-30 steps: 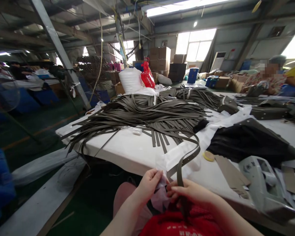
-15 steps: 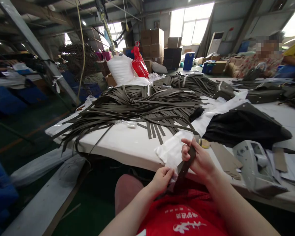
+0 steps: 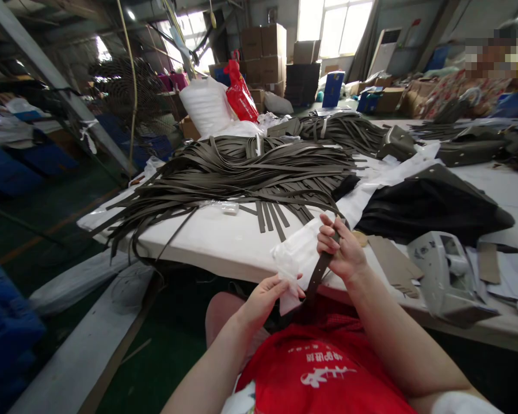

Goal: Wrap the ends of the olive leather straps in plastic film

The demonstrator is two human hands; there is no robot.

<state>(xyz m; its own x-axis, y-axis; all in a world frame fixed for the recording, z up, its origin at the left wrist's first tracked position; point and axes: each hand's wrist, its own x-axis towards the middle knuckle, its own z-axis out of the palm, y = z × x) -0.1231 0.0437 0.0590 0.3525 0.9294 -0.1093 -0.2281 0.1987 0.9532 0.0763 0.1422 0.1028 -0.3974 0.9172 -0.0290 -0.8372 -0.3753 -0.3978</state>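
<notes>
My left hand [image 3: 273,292] pinches a thin white translucent sheet [image 3: 300,256], which looks like wrapping foam or film, by its lower end. The sheet spreads up and to the right over the table's front edge. My right hand [image 3: 340,247] is closed round a dark olive strap [image 3: 318,275] with small holes along it; its lower part hangs down toward my lap. Behind my hands lies a large heap of similar dark straps [image 3: 242,172], several cut ends pointing toward me. How far the held strap runs past my right hand is hard to see.
On the white table [image 3: 190,241], to the right, are a black bag [image 3: 431,213], grey card pieces [image 3: 391,261] and a grey-white tape dispenser [image 3: 446,276]. A red plastic bag [image 3: 242,98] and a white foam roll [image 3: 205,106] stand behind the straps. A co-worker [image 3: 479,98] sits far right.
My left hand has shifted slightly left and up with the white sheet, its fingers straighter. My right hand has risen a little with the strap. The camera view has tilted down slightly.
</notes>
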